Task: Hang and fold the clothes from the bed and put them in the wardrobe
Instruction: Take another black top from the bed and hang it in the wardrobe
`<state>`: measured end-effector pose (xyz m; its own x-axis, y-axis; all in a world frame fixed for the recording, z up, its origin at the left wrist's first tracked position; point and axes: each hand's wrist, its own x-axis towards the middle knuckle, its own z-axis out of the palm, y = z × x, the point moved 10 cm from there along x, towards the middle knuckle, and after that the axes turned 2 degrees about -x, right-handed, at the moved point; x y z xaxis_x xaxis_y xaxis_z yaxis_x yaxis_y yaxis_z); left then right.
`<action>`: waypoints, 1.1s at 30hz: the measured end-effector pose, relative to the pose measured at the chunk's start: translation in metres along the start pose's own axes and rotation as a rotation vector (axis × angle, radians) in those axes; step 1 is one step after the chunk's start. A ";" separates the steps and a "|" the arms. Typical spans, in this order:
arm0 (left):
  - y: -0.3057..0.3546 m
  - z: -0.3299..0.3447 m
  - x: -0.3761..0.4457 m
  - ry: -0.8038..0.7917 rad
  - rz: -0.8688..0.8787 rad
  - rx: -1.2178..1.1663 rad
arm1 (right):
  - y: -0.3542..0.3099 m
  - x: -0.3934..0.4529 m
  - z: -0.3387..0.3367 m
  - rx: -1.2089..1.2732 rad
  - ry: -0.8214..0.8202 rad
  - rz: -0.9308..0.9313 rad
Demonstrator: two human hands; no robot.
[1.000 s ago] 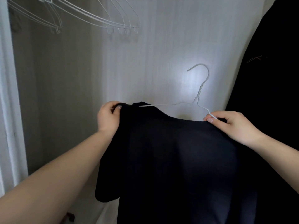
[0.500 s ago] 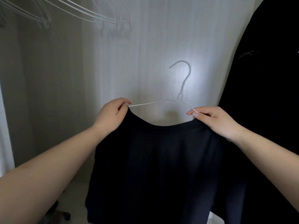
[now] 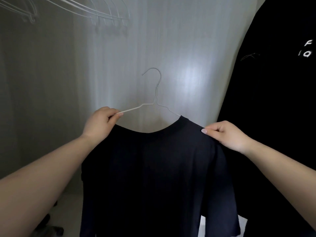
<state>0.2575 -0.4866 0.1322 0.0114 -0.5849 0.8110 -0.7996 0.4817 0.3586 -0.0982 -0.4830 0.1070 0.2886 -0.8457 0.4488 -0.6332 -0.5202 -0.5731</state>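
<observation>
A dark navy T-shirt (image 3: 153, 177) hangs in front of me on a white wire hanger (image 3: 156, 93), whose hook points up and left inside the wardrobe (image 3: 171, 40). My left hand (image 3: 100, 124) pinches the hanger's left arm together with the shirt's left shoulder. My right hand (image 3: 227, 135) pinches the shirt's right shoulder fabric, which now covers the hanger's right arm. The neckline curves between my hands.
Several empty white wire hangers (image 3: 106, 17) hang at the top left. A black garment with white lettering (image 3: 282, 100) hangs at the right, close to my right arm. The wardrobe's pale back wall is behind the shirt; dark items (image 3: 51, 226) lie on its floor, lower left.
The shirt's right shoulder has been pulled over the hanger's right arm, with my right hand sliding outward and down. The hanger and shirt shifted right and the neckline opened out.
</observation>
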 end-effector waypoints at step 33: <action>0.116 -0.014 0.138 0.098 -0.034 -0.070 | -0.156 0.029 -0.172 -0.804 0.523 -0.260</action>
<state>0.1751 -0.5024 0.2924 0.0990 -0.5372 0.8376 -0.7540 0.5088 0.4155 -0.1147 -0.4061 0.3272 0.2574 -0.4572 0.8513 -0.9495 -0.2834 0.1349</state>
